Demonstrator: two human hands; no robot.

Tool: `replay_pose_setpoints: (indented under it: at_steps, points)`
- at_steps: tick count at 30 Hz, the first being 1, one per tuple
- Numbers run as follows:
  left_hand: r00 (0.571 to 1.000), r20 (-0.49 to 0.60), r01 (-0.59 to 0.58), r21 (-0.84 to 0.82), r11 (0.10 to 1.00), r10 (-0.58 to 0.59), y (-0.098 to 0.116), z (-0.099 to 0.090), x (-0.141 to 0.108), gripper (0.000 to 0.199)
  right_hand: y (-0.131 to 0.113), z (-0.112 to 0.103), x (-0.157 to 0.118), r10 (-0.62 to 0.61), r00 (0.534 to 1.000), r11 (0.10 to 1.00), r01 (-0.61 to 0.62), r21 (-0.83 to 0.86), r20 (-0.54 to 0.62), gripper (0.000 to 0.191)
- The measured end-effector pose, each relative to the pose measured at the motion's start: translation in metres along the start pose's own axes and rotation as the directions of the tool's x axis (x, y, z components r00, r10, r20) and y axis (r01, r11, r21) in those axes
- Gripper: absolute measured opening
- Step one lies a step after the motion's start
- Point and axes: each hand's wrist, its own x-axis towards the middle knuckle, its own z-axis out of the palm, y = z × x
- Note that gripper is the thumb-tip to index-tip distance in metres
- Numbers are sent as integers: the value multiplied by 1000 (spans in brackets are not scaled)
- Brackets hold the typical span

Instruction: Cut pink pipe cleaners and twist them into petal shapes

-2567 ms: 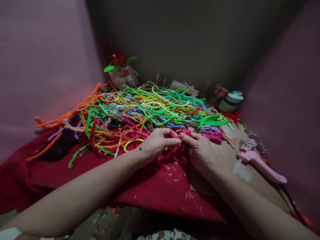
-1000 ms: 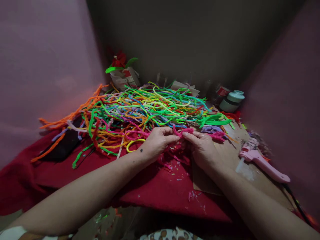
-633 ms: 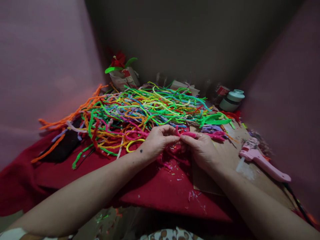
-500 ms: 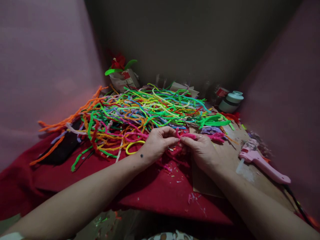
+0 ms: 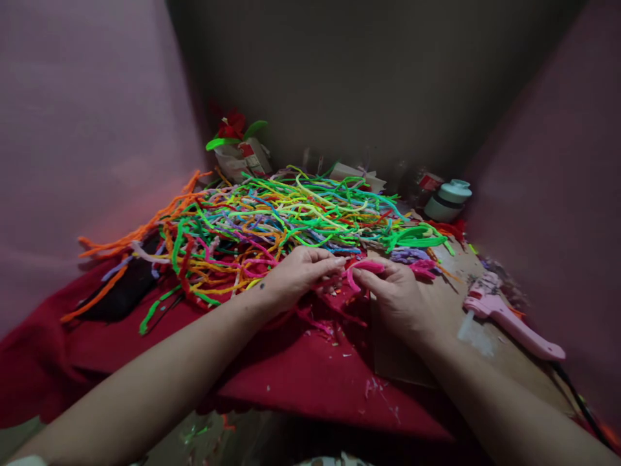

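Bent pink chenille stem (image 5: 367, 265) in the hands, at the near edge of a heap of multicoloured chenille stems (image 5: 291, 213), which serves here as landmark. The pink stem's long axis runs roughly left to right, parallel to the heap's near edge; its free end points left, then hooks downward toward the person. The right hand (image 5: 395, 291) grips the stem's right-hand portion between thumb and fingers. The left hand (image 5: 315, 272), just in front of the heap, has thumb and fingertips drawn together beside the hooked end; whether anything is pinched there cannot be told. Right of the heap's near edge lie a purple chenille bundle (image 5: 410, 255) and a pink chenille bundle (image 5: 423, 269); farther right, a pink glue gun (image 5: 509, 323) has its handle slanting toward the person. Behind the heap, at left, a carton (image 5: 253, 157) bears a red-and-white panel; beyond the heap's right end, a transparent container carries a red label (image 5: 429, 181), beside a mint-green lidded jar (image 5: 447, 202). Any lettering on the panel and the label is too small and dim to read
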Motion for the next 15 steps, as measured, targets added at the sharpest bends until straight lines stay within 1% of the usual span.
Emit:
replay_pose_setpoints:
  at_steps: [2, 3, 5, 7, 8, 9, 10, 11, 12, 13, 14, 15]
  points:
    - [991, 100, 92, -66, 994, -86, 0, -2, -1, 30, 0, -1, -2, -117, 993, 979, 117, -165, 11, 12]
    - [986, 126, 118, -70, 991, -108, 0, -3, -1, 27, 1, -1, -4, -166, 986, 958, 165, -236, 16, 12]
    - [984, 123, 136, -45, 990, -129, -1, -2, -1, 22, 3, -1, -6, -229, 973, 912, 221, -344, 19, 12]
    - [994, 69, 78, 64, 995, -82, -3, 1, -1, 19, 4, 0, -9, -255, 967, 883, 235, -406, 5, 12]
    - [999, 31, 14, 167, 986, -19, -4, 3, -1, 17, 4, 1, -10, -262, 965, 875, 234, -424, -7, 13]
    - [997, 0, -77, 307, 949, 81, -5, 5, -1, 15, 3, 2, -11, -267, 964, 870, 231, -436, -22, 14]
    - [977, -12, -182, 476, 860, 213, -7, 7, -1, 15, 3, 3, -11, -267, 963, 869, 222, -443, -41, 16]
    - [935, 15, -279, 651, 706, 355, -9, 10, -2, 16, 2, 4, -11, -258, 964, 875, 205, -438, -66, 17]
    - [874, 84, -348, 796, 495, 479, -10, 11, -3, 18, 2, 4, -10, -223, 971, 897, 169, -409, -88, 18]
    - [805, 182, -384, 886, 261, 565, -11, 13, -4, 20, 2, 5, -8, -153, 983, 937, 110, -331, -104, 18]
    - [740, 284, -391, 919, 46, 609, -12, 14, -6, 22, 2, 5, -7, -57, 993, 976, 33, -215, -104, 18]
    - [689, 370, -383, 916, -121, 623, -13, 14, -7, 23, 3, 5, -5, 43, 995, 995, -50, -86, -88, 18]
